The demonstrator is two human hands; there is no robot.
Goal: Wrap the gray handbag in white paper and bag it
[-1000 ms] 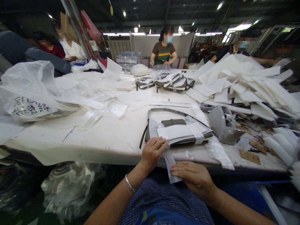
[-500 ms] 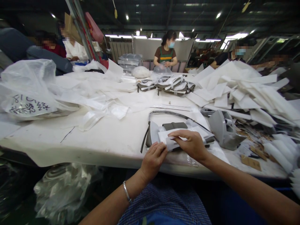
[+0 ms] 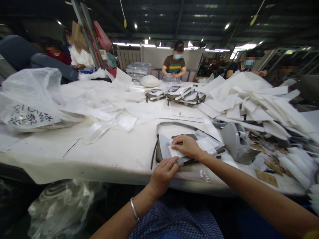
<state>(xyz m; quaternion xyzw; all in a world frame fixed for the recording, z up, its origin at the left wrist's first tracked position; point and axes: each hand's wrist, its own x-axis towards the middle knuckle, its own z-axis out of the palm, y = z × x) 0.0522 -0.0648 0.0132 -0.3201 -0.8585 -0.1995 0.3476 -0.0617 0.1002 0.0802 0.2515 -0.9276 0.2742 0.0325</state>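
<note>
A dark olive handbag (image 3: 158, 155) lies on the table near its front edge, its strap (image 3: 179, 124) arched behind it. White wrapping sheet (image 3: 210, 144) covers most of the bag's front. My left hand (image 3: 163, 174) holds the near lower edge of the bag and wrapping, fingers pressed together, with a silver bangle on the wrist. Over the middle of the bag, my right hand (image 3: 187, 146) has its fingers bent down onto the white sheet, closed on it as far as I can see. The fingertips of both hands are partly hidden.
To the right stand a grey tape dispenser (image 3: 235, 142) and a tall heap of white sheets (image 3: 259, 99). More wrapped bags (image 3: 184, 94) lie farther back. A marked plastic bag (image 3: 32, 99) sits at left. A masked co-worker (image 3: 174, 64) stands across the table.
My right hand has moved left and flatter over the bag, from pinching the wrapping's edge to bearing on the sheet. My left hand stays at the near edge. The view has tilted slightly.
</note>
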